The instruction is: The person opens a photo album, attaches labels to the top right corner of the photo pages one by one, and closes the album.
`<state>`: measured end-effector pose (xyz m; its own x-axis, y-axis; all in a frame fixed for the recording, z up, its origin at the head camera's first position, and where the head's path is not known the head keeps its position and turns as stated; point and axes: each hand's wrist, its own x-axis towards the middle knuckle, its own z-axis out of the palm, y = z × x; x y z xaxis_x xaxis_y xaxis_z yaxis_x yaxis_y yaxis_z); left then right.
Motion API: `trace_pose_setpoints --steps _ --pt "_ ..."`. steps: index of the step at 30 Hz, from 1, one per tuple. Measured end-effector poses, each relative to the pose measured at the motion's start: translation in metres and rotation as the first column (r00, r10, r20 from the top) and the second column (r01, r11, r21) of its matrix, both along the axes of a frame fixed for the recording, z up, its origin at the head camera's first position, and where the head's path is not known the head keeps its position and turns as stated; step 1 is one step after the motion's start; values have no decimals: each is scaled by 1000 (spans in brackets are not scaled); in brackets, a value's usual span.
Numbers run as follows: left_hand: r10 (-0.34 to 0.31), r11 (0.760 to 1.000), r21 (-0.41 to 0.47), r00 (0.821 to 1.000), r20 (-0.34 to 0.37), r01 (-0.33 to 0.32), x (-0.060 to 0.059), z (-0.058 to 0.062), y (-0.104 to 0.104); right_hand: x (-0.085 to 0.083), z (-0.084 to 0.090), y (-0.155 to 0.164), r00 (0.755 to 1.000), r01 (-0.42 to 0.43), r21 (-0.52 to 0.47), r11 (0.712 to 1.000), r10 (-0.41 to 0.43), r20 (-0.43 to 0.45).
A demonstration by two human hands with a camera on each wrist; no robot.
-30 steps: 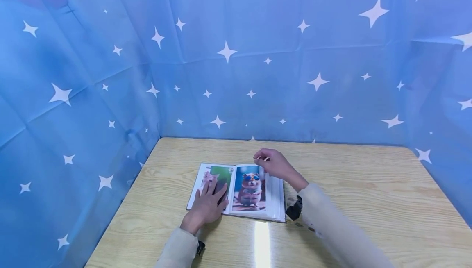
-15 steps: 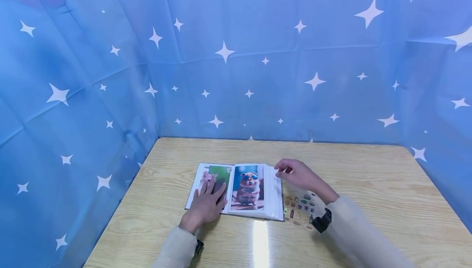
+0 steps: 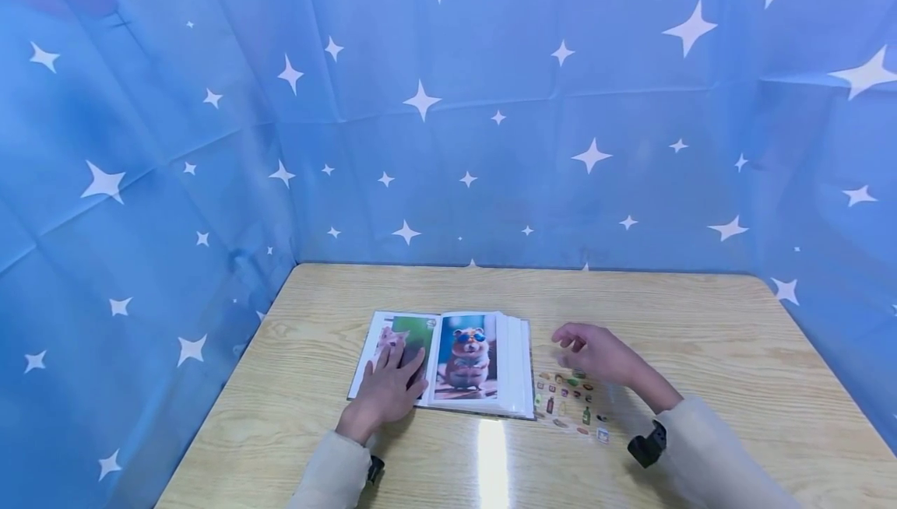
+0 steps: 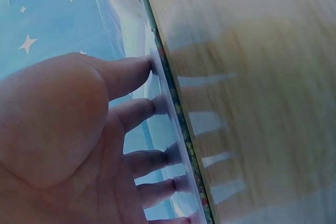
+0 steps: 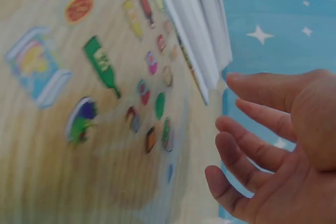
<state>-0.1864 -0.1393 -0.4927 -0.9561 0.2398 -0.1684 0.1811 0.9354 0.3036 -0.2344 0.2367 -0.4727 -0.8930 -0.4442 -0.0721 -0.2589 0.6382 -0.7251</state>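
Observation:
A photo album (image 3: 517, 369) lies spread on the table, its right page showing a picture of a hamster in sunglasses (image 3: 468, 357). On the left page is a picture of a pinkish animal on green (image 3: 419, 331), partly covered by my left hand (image 3: 385, 396). That hand rests on the page with its fingers spread; the left wrist view has the fingertips (image 4: 140, 72) touching the page. My right hand (image 3: 606, 357) hovers right of the album, fingers loosely bent and holding nothing. Below it lies a clear sheet of small food and bottle stickers (image 3: 585, 415), also in the right wrist view (image 5: 102, 64).
The wooden table (image 3: 701, 338) reaches to a blue star-printed cloth (image 3: 504, 143) behind and at both sides. A bright light reflection falls on the tabletop in front of the album. Dark straps with small devices (image 3: 648, 445) sit on both wrists.
My right hand has moved from the album's top right edge to the right, and the sticker sheet has come into sight. My left hand stays on the left page.

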Motion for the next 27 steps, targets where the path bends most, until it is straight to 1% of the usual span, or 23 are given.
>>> trace_pose_setpoints --steps 3,6,14,18,22,27 --pt "0 1000 1 1000 0 0 0 0 0 3 -4 2 1000 19 -1 1000 -19 0" --pt "3 1000 -1 1000 4 -3 -1 0 0 6 -9 4 999 21 6 1000 -21 -26" --pt "8 1000 12 1000 2 -8 -1 -1 -1 9 -21 3 995 60 24 998 -58 -76" --pt "8 1000 14 1000 -3 -8 -1 -1 -1 9 -27 1 993 77 57 995 -72 -97" --pt "13 1000 23 1000 -1 -13 -2 -1 0 9 -29 -1 993 90 73 993 -84 -87" --pt "25 999 47 1000 -9 -25 -3 -1 0 12 -29 0 995 80 40 996 -77 -71"
